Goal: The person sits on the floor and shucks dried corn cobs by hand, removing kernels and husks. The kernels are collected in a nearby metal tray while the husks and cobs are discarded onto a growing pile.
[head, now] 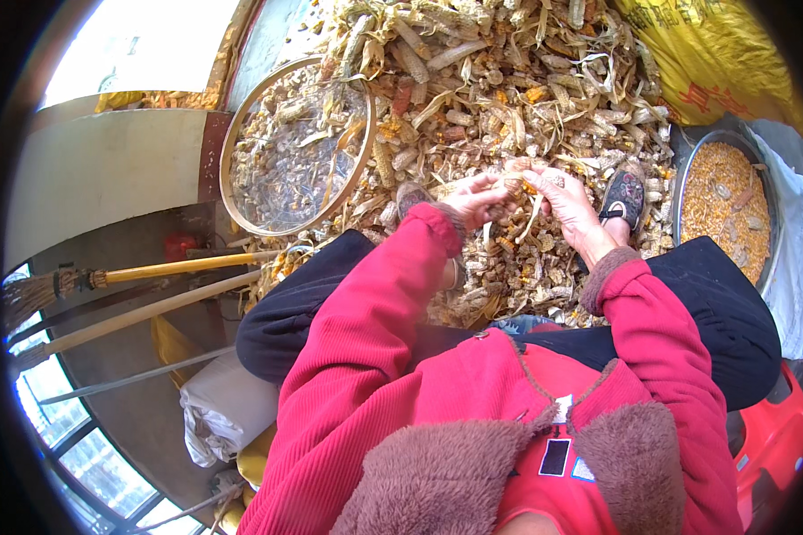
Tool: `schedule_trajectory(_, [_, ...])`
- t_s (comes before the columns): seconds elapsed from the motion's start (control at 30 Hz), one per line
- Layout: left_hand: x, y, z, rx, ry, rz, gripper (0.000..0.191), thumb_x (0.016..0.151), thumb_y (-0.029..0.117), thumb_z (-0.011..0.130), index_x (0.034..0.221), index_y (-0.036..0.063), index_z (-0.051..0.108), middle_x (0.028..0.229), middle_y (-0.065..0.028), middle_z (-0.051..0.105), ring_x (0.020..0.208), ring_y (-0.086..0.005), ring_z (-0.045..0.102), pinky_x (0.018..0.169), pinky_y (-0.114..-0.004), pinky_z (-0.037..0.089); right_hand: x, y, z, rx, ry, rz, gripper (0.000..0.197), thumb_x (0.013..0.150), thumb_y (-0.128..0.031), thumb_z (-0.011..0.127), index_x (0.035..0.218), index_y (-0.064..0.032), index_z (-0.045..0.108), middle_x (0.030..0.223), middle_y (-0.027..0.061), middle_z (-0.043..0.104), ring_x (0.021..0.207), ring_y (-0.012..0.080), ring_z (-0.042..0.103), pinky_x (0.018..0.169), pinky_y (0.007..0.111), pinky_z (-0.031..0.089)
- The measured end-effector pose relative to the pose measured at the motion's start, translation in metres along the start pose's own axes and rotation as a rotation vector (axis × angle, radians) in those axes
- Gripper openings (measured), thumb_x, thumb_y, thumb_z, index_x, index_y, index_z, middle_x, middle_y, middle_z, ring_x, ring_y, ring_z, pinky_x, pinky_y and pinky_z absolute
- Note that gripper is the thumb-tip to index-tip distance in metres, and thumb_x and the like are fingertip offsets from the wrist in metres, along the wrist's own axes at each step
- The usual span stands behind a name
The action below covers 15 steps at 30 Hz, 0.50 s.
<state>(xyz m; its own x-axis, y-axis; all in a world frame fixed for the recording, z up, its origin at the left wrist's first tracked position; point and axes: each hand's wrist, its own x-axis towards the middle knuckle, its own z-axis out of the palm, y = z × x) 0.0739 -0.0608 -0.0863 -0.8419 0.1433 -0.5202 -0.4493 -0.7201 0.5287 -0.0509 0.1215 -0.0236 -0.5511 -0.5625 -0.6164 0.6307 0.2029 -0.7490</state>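
Between my two hands, above the pile, is a short piece of corn cob (512, 179) with some dry husk on it. My left hand (476, 200) holds the cob from the left, its fingers curled around the near side. With thumb and forefinger, my right hand (567, 204) pinches at the cob's right end, where a pale strip of husk (530, 222) hangs down. The fingers partly hide the cob. Below and beyond spreads a heap of shelled cobs and husks (502, 100), with a few orange kernels among them. My shoes (626, 194) rest in this heap.
A round sieve (226, 175) with a wooden rim leans on the heap at left. At right stands a metal basin (678, 194) of loose kernels beside a white plastic sack (799, 247). A yellow woven sack (716, 60), long-handled brooms (181, 267) and a red plastic stool (776, 421) surround me.
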Motion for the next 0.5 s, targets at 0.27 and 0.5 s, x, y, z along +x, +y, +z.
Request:
schedule_trajectory(0.27, [-0.004,-0.018,0.047,0.106,0.055,-0.244,0.036,0.091,0.018,0.065,0.126,0.0136,0.059,0.112,-0.0049,0.066,0.096,-0.0161,0.065,0.081,-0.035,0.054,0.003,0.022,-0.032,0.224,0.07,0.213,0.016,0.08,-0.023,0.077,0.088,-0.0132,0.067,0.074,-0.0044,0.063,0.058,0.0055,0.052,0.052,0.021,0.039])
schedule_trajectory(0.5, [0.001,0.012,-0.057,1.689,0.67,0.32,0.043,0.08,0.011,0.067,0.122,0.017,0.061,0.126,-0.0149,0.053,0.115,-0.0348,0.052,0.098,-0.041,0.045,0.009,-0.045,-0.06,0.678,0.074,0.032,0.029,0.084,-0.019,0.074,0.103,-0.0047,0.058,0.095,0.0099,0.067,0.09,0.023,0.067,0.079,0.039,0.059])
